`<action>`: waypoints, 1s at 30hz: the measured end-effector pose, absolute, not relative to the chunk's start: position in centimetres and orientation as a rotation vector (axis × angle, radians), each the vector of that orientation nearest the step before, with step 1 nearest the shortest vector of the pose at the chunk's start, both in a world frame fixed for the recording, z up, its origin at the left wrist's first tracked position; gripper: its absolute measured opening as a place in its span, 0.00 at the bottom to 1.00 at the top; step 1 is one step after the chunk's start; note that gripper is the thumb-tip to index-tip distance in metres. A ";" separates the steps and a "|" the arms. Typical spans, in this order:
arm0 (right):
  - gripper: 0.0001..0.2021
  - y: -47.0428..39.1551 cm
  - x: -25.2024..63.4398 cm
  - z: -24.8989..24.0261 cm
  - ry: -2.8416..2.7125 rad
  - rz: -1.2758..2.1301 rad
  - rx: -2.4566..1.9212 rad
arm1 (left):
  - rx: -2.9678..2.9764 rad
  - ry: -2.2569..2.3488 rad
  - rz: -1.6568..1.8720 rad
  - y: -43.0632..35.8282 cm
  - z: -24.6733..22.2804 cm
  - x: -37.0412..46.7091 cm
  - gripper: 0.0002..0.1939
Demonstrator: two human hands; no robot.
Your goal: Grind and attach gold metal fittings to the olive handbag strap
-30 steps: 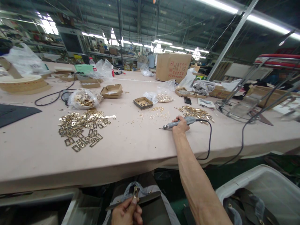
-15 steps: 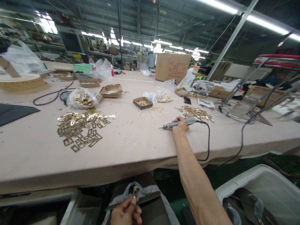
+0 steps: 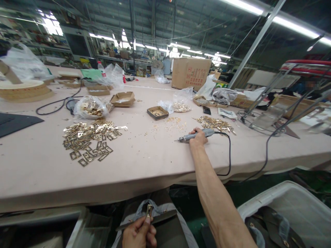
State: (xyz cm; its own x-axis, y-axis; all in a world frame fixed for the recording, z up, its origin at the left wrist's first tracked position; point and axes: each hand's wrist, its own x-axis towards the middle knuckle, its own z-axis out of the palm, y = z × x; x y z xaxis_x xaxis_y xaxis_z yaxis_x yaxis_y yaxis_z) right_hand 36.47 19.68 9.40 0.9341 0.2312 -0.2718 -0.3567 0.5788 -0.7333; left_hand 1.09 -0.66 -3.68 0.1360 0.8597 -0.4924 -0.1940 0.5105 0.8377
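Observation:
My right hand (image 3: 198, 137) is wrapped round a grey corded electric screwdriver (image 3: 188, 137), which lies low over the table with its bit pointing left. Down at my lap, my left hand (image 3: 139, 232) pinches a gold metal clasp plate (image 3: 149, 210) between thumb and fingers, at the edge of a dark grey-brown bag (image 3: 169, 229). Clear plastic film (image 3: 142, 206) wraps part of the bag behind that hand. Tiny gold screws (image 3: 176, 124) lie scattered beyond the screwdriver tip, near a small box of screws (image 3: 157, 113).
Gold metal plates (image 3: 88, 141) are heaped on the left of the table, and longer gold pieces (image 3: 216, 124) on the right. A white bin (image 3: 289, 196) with dark bags stands at lower right. The screwdriver's black cord (image 3: 230, 155) loops over the table edge.
Almost nothing differs. The right hand and the screwdriver sit very slightly further left; the left hand keeps its pinch on the clasp plate.

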 end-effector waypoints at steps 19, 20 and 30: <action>0.17 19.5 37.3 9.1 0.210 0.283 -0.908 | 0.690 1.166 0.812 -0.5 -4.3 0.5 0.35; 0.17 19.4 37.3 9.2 0.209 0.293 -0.904 | 0.690 1.168 0.815 -0.5 -4.2 0.5 0.34; 0.15 21.7 35.8 9.6 0.210 0.388 -0.888 | 0.690 1.166 0.861 -0.6 -3.5 1.2 0.34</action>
State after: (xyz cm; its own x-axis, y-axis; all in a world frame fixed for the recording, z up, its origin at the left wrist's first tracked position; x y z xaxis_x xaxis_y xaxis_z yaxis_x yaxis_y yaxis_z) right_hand 35.76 21.71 9.64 0.9103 0.2418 -0.3361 -0.4136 0.5673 -0.7121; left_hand 1.23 -0.57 -3.50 0.1572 0.8589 -0.4874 -0.2131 0.5114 0.8325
